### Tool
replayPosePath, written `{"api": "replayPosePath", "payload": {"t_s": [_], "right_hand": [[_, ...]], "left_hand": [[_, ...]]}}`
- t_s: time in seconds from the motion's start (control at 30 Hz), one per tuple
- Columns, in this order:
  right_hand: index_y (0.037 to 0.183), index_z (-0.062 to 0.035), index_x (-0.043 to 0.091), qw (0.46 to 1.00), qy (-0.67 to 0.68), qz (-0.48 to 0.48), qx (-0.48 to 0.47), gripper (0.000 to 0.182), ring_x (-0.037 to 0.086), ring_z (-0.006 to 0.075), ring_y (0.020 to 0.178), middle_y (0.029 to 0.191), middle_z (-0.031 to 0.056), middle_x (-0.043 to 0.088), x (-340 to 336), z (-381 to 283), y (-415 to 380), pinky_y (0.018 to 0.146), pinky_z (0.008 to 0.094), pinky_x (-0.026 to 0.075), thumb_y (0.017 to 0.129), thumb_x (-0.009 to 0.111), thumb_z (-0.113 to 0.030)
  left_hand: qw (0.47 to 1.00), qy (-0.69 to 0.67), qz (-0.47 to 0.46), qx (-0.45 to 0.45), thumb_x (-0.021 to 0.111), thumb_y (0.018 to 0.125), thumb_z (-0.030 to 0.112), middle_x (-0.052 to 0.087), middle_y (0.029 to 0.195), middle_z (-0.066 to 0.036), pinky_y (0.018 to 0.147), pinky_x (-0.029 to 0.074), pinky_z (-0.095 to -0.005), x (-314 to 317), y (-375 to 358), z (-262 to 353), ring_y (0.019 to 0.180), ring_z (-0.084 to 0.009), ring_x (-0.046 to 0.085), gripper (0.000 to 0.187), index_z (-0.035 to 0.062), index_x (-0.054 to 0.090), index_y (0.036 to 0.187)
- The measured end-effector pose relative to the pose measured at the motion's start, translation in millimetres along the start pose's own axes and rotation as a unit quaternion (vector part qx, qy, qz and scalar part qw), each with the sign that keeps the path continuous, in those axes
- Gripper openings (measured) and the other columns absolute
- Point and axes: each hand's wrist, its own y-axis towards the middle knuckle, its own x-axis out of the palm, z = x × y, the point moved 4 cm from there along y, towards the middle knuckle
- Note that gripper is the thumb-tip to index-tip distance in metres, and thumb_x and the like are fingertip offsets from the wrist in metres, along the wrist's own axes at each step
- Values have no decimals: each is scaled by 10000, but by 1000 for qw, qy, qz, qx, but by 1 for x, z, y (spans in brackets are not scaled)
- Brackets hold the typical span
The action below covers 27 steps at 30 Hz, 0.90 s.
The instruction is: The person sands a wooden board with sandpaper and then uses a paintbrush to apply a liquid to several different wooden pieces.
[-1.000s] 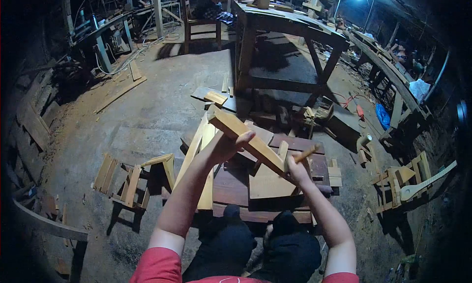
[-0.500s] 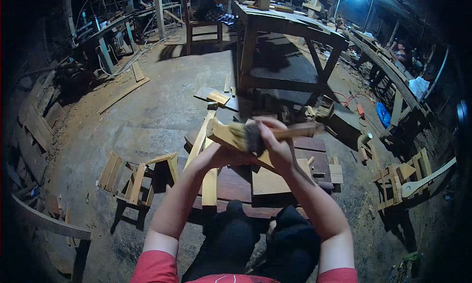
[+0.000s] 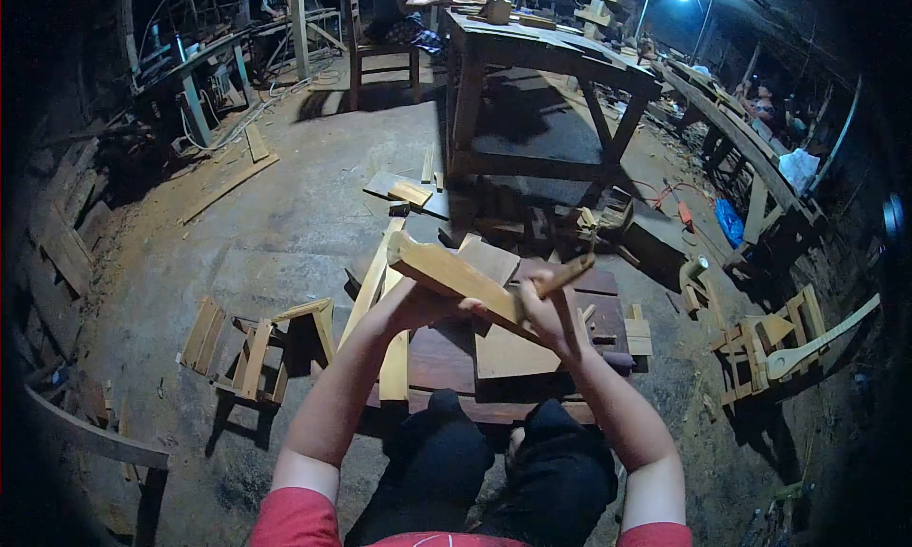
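Observation:
My left hand [image 3: 432,305] is closed around a long shaped piece of wood [image 3: 456,273], held tilted with its notched end up at the left. My right hand [image 3: 546,310] grips the wooden handle [image 3: 567,274] of a brush near the wood's lower right part. The bristles are hidden behind my hand. Below both hands is a low dark-red wooden surface [image 3: 446,357], with a flat light board [image 3: 513,353] on it. Pale wooden strips [image 3: 394,362] lie to the left of the board.
Small wooden frames stand on the floor at left [image 3: 254,357] and right [image 3: 774,343]. A large workbench [image 3: 532,48] stands ahead, with a seated person [image 3: 394,10] beside it. Another bench [image 3: 731,120] runs along the right, near a blue bag [image 3: 729,221].
My right hand and the brush have moved down and right along the wood, uncovering its upper face. The view has shifted slightly.

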Motion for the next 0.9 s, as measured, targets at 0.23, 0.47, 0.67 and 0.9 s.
{"api": "replayPosePath", "payload": {"t_s": [0.23,0.47,0.67,0.9], "right_hand": [[919,11,514,884,405,-57,-226,242,500,81,721,788,56,544,3,-133,3,637,198,409,790,468,-189],[915,-11,529,918,392,13,-65,228,484,93,765,831,47,530,25,12,3,696,216,393,767,498,-181],[927,-37,496,971,14,28,237,320,520,150,699,742,74,541,17,197,-6,654,267,414,765,455,-309],[895,-4,494,953,304,-9,18,197,493,88,740,778,71,532,25,41,12,628,218,411,771,481,-156]], "left_hand": [[999,-2,-35,-10,698,598,234,473,1019,-77,779,408,-281,3,-7,18,923,-148,458,574,49,409,1059],[981,181,-6,70,699,587,315,512,927,-84,750,415,-284,0,-2,-7,856,-162,486,571,14,450,1003],[999,-15,10,-41,711,552,378,493,925,-105,754,403,-300,-1,-3,-32,872,-186,483,669,12,395,1014],[998,-53,7,-15,713,564,331,500,920,-82,741,412,-284,1,5,-13,854,-163,486,633,18,390,1009]]}}
